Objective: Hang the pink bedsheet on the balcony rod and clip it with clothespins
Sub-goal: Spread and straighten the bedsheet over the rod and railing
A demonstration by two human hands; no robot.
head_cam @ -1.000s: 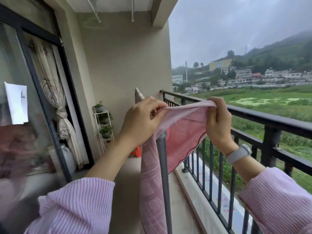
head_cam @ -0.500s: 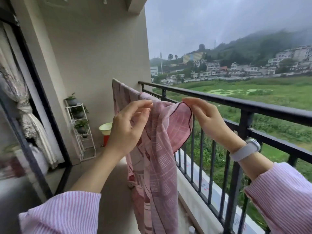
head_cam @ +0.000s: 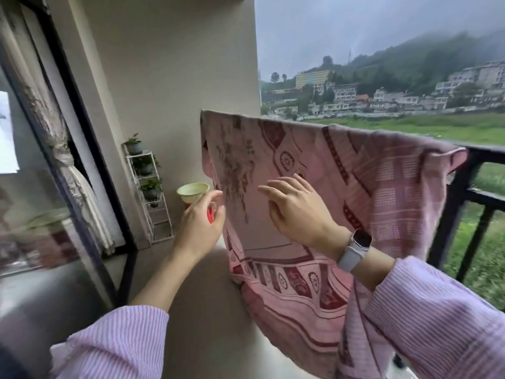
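The pink patterned bedsheet point(head_cam: 341, 192) hangs spread over the black balcony rail point(head_cam: 489, 153), its lower part falling toward the balcony floor. My left hand point(head_cam: 200, 222) is at the sheet's left edge, where its curled fingers and thumb seem to pinch the cloth. My right hand point(head_cam: 295, 212), with a watch on the wrist, lies flat against the front of the sheet with the fingers spread. No clothespin shows in this view.
A white rack with potted plants point(head_cam: 149, 187) stands against the far wall. Beside it a pale yellow bowl point(head_cam: 192, 190) sits on something red. A dark-framed glass door point(head_cam: 82, 149) with a curtain runs along the left. Beyond the rail are fields and houses.
The sheet, bunched between both hands before, now hangs spread wide over the rail. Both hands have dropped from the top edge onto its front and left edge.
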